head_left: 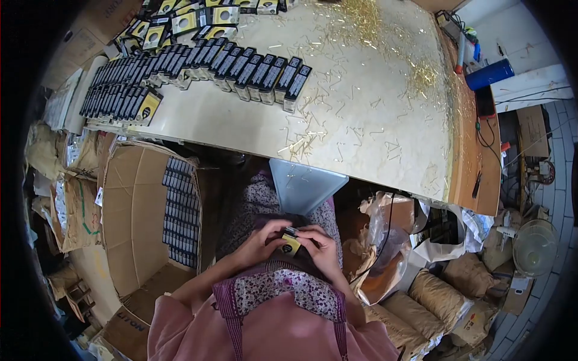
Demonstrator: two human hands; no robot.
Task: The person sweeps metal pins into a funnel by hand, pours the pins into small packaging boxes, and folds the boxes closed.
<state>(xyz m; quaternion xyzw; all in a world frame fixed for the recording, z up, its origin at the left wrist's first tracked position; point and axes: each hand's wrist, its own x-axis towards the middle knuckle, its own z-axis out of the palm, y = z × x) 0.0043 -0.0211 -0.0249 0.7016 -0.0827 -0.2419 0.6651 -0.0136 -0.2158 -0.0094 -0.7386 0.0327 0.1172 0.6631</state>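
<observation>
Small yellow-and-black box [290, 245] held in two hands
Left hand [268, 239] and right hand [320, 245] pinch it between fingers, over the lap [256, 195], in front of the table [223, 121], where similar boxes [248, 72] stand in rows near scattered gold pieces [367, 19].

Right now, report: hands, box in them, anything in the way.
Left hand, right hand: both on small yellow-and-black box. Box held apart from table. Nothing seen blocking hands; gold-coloured slivers scattered on tabletop.

Passage is offered low across the tabletop [232, 125], over scattered gold slivers [304, 143]. Leftward, it is blocked by upright boxes [245, 71].
</observation>
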